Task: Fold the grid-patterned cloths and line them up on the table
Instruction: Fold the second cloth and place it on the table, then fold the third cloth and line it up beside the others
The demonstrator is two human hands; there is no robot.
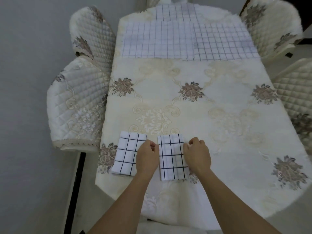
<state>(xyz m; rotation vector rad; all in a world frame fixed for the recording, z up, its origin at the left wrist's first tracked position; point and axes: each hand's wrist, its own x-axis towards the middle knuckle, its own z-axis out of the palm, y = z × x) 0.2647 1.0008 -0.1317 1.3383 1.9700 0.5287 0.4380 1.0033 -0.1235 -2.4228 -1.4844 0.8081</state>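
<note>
**Squaring up cloth no. 2**

The folded cloth (pixel 172 159) lies at 6 o'clock on the table (pixel 219 115), with the first folded one (pixel 126 154) just beside it at its 9. L hand (pixel 146 157) pinches its 9 o'clock edge and R hand (pixel 197 156) its 3, fingers curled. Prob. light, soft, floppy: hold by edges/corners, as layers may slip. More unfolded cloths (pixel 168 41) at 12.

Two folded grid cloths (pixel 126 153) (pixel 172 157) are counted at lower centre, at least three unfolded grid cloths (pixel 175 12) (pixel 140 39) (pixel 224 43) at the top, four quilted chairs (pixel 94 31) (pixel 76 105) (pixel 270 26) (pixel 295 98) at the sides, and two hands (pixel 146 157) (pixel 197 156).
</note>
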